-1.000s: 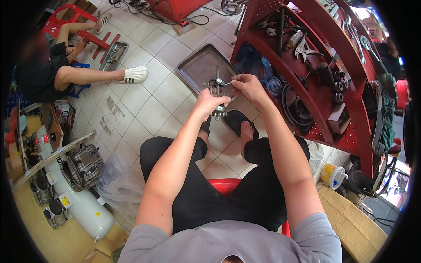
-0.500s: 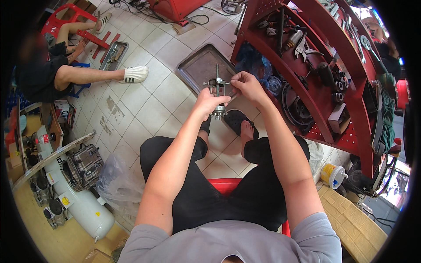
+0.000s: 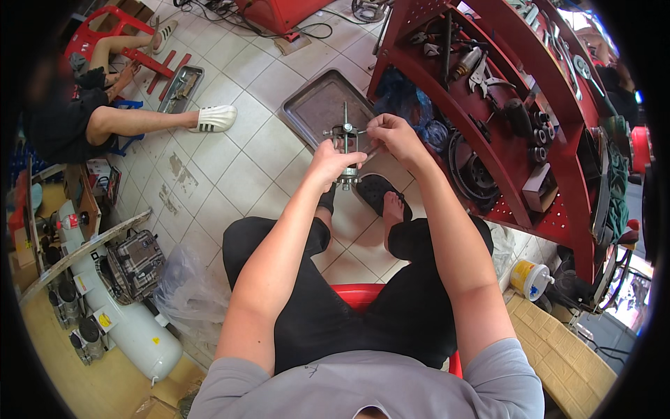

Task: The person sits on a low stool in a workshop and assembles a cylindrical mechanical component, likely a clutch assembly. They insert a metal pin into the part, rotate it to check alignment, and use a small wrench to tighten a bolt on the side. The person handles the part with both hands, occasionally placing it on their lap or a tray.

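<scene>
The metal tool (image 3: 347, 144), probably heavy and rigid, is best held by its frame (image 3: 356, 144), clasped there by the left hand (image 3: 330, 165), crossbar (image 3: 360, 133) seemingly pinched by the right hand (image 3: 392, 137)

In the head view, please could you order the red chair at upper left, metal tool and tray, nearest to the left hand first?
1. Metal tool, in the left hand.
2. Tray, on the floor beyond.
3. Red chair, upper left.

Tiled flr (image 3: 255, 129) holds lg. metal tray (image 3: 317, 108), sm. tray (image 3: 198, 78) & blk cables (image 3: 223, 8).
</scene>
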The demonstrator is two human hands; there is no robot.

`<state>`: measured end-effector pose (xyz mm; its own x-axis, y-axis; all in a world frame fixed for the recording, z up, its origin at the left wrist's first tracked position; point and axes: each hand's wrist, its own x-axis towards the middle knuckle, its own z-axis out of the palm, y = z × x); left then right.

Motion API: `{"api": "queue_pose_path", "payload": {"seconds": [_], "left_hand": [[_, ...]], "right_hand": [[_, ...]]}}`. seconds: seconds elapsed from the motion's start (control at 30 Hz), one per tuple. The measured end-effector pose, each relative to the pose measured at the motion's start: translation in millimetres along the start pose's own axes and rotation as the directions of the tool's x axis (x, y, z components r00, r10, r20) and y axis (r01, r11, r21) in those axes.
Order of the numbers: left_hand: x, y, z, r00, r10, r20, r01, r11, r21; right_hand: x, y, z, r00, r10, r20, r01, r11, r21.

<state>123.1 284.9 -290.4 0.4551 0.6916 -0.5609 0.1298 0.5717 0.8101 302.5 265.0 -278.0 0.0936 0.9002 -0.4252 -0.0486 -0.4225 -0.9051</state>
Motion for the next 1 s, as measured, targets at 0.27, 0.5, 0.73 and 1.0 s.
{"api": "queue_pose_path", "payload": {"seconds": [0.27, 0.5, 0.73, 1.0], "left_hand": [[-1, 1, 2, 1.000, 0.018, -0.012, -0.018, 1.000, 0.004], [-2, 2, 1, 1.000, 0.009, -0.011, -0.010, 1.000, -0.018], [-2, 1, -1, 1.000, 0.016, 0.004, -0.016, 1.000, -0.017], [-3, 3, 2, 1.000, 0.012, -0.015, -0.012, 1.000, -0.021]], "right_hand": [[11, 16, -2, 0.995, -0.090, -0.036, 0.083, 0.982, -0.171], [8, 13, -5, 0.996, -0.067, 0.060, 0.074, 0.990, -0.123], [5, 5, 0, 0.999, -0.037, -0.006, 0.037, 0.999, 0.002], [7, 13, 0, 0.989, -0.150, -0.009, 0.149, 0.986, -0.081]]}}
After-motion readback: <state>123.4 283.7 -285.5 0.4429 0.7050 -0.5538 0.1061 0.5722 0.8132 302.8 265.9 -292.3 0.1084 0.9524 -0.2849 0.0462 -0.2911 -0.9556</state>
